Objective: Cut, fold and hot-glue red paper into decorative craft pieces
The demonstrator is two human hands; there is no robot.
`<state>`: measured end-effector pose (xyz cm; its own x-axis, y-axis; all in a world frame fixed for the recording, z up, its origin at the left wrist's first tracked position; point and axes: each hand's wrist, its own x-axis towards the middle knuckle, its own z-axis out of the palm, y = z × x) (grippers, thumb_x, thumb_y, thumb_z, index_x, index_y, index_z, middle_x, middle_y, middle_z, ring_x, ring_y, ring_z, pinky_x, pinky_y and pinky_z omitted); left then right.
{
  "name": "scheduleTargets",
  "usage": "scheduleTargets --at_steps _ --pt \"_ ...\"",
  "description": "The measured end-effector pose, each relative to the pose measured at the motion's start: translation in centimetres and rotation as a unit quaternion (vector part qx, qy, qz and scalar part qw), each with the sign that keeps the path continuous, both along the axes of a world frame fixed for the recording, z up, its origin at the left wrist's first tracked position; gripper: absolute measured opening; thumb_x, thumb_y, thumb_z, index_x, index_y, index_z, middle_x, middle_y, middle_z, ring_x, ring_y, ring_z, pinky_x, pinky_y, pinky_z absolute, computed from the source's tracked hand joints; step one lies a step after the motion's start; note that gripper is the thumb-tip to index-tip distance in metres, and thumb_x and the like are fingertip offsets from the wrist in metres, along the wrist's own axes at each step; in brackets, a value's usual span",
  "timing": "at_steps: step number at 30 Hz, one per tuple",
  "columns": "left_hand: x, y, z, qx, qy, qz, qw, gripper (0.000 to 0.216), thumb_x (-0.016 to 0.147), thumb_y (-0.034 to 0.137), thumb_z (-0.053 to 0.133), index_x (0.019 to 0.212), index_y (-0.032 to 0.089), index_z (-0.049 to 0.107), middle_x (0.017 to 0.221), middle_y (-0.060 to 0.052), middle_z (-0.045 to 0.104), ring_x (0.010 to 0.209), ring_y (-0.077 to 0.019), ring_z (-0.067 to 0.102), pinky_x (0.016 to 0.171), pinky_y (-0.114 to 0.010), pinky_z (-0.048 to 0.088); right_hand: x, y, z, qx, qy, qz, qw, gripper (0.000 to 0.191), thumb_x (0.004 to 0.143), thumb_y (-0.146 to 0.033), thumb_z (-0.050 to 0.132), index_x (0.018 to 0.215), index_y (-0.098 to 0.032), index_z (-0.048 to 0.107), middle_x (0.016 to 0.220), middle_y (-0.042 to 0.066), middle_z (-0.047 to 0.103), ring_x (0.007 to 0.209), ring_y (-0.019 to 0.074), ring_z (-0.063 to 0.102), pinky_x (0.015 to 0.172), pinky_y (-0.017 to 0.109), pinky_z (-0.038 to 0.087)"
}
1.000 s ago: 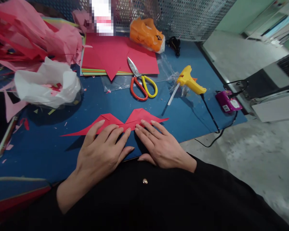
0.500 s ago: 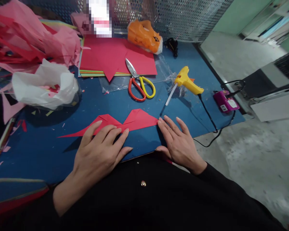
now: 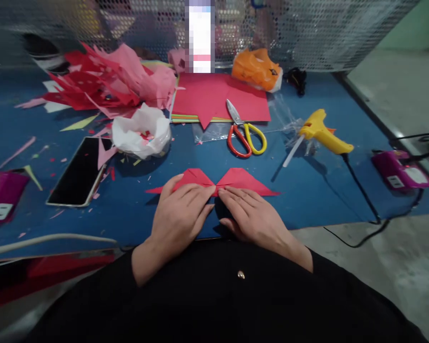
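Note:
A folded red paper point(image 3: 238, 177) with two peaks and long pointed ends lies on the blue table near its front edge. My left hand point(image 3: 180, 207) rests flat on its left half, fingers stretched toward the middle. On the right half lies my right hand point(image 3: 252, 212), its fingers extended and pressing the lower edge by the centre notch. The fingertips of both hands almost meet there. Part of the paper is hidden under the fingers. Beyond it are scissors point(image 3: 239, 125) with one red and one yellow handle, their blades resting on a stack of coloured paper point(image 3: 221, 97).
A yellow glue gun point(image 3: 323, 133) with a cord lies to the right, near a purple box point(image 3: 400, 171). To the left are a white bag of scraps point(image 3: 139, 136), a phone point(image 3: 80, 174) and crumpled red and pink paper point(image 3: 117, 81). An orange tissue pack point(image 3: 257, 69) sits behind.
My right hand has moved from the paper's right tip inward to its middle, beside my left hand. The camera view has turned left, showing more of the table there.

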<state>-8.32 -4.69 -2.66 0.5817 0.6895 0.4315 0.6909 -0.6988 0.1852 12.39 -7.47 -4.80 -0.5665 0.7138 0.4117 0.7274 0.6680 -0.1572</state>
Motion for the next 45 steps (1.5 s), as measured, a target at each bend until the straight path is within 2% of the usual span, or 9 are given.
scheduleTargets --at_steps 5,7,13,23,29,35,45 --pt "-1.2 0.4 0.1 -0.052 -0.034 0.089 0.994 0.011 0.097 0.028 0.06 0.098 0.026 0.07 0.099 -0.001 0.079 0.097 -0.0242 0.072 0.107 -0.055 0.037 -0.2 0.1 -0.3 0.032 -0.044 0.007 0.999 0.049 0.104 -0.038 0.043 0.128 -0.001 0.065 0.129 0.02 0.069 0.121 0.03 0.066 0.097 0.044 0.056" --pt "-1.3 0.6 0.2 -0.066 -0.042 0.103 0.992 0.013 0.097 0.029 0.061 0.089 0.028 0.071 0.097 0.001 0.079 0.098 -0.0248 0.072 0.106 -0.057 0.036 -0.1 0.1 0.1 0.022 -0.059 0.008 0.998 0.051 0.104 -0.041 0.043 0.131 -0.002 0.063 0.13 0.02 0.069 0.12 0.0305 0.065 0.097 0.045 0.055" --pt "-1.2 1.3 0.5 -0.062 -0.041 0.124 0.99 0.016 0.095 0.028 0.063 0.08 0.027 0.068 0.094 -0.001 0.077 0.095 -0.0251 0.07 0.106 -0.059 0.036 -0.6 0.7 1.0 0.018 -0.103 0.021 0.994 0.063 0.103 -0.053 0.037 0.133 -0.004 0.062 0.123 0.018 0.072 0.111 0.0297 0.063 0.091 0.042 0.052" --pt "-2.5 1.7 0.7 -0.086 0.007 0.148 0.985 0.015 0.091 0.028 0.065 0.077 0.022 0.067 0.099 -0.006 0.073 0.098 -0.0274 0.067 0.11 -0.06 0.033 -0.9 0.8 1.0 0.035 -0.125 0.019 0.991 0.062 0.104 -0.052 0.036 0.136 -0.005 0.06 0.116 0.014 0.072 0.107 0.028 0.056 0.091 0.041 0.042" --pt "-4.2 2.1 0.4 -0.079 0.024 0.157 0.984 0.019 0.09 0.033 0.068 0.074 0.023 0.066 0.1 -0.007 0.071 0.102 -0.0307 0.065 0.11 -0.062 0.033 -0.9 0.7 0.9 0.017 -0.133 0.007 0.991 0.062 0.105 -0.052 0.034 0.138 -0.006 0.058 0.118 0.014 0.071 0.108 0.0276 0.055 0.092 0.041 0.041" --pt "-6.1 2.4 0.1 -0.061 0.029 0.166 0.984 0.023 0.09 0.036 0.07 0.072 0.022 0.065 0.104 -0.008 0.07 0.103 -0.0311 0.065 0.109 -0.062 0.036 -0.9 0.5 0.9 0.012 -0.13 0.004 0.991 0.058 0.104 -0.05 0.04 0.138 -0.006 0.058 0.119 0.015 0.07 0.11 0.0281 0.055 0.092 0.041 0.041" --pt "-8.7 2.2 0.0 -0.067 0.026 0.211 0.975 0.026 0.092 0.038 0.065 0.072 0.022 0.065 0.107 -0.009 0.071 0.104 -0.0312 0.065 0.092 -0.052 0.048 -0.8 0.3 0.8 0.001 -0.13 -0.002 0.991 0.053 0.105 -0.045 0.036 0.137 -0.009 0.058 0.118 0.015 0.07 0.111 0.0289 0.054 0.09 0.041 0.044"
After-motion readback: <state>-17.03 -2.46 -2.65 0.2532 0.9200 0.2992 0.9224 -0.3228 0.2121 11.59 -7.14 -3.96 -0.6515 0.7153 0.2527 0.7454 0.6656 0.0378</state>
